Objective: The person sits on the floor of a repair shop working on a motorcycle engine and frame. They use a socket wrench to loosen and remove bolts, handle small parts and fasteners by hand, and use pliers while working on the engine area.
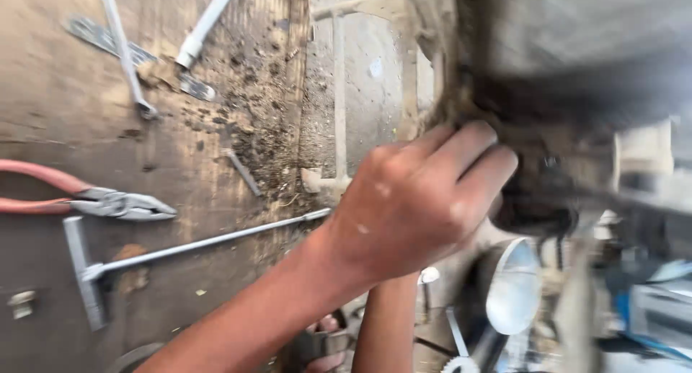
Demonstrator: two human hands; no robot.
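My left hand [414, 203] reaches in from the lower left, its fingers curled tight around a dark, grimy machine part [533, 200] that is blurred. My right forearm [389, 322] rises from the bottom edge and passes behind the left hand. The right hand itself is hidden, so what it holds cannot be seen. A shiny rounded metal piece [513, 286] sits just below the grimy part.
On the dirty wooden floor at left lie red-handled pliers [108, 200], a long T-handle wrench [180, 247], thin metal rods [122, 49] and a white tube [205, 23]. A toothed gear [461, 364] and a sandalled foot [324, 340] show at the bottom.
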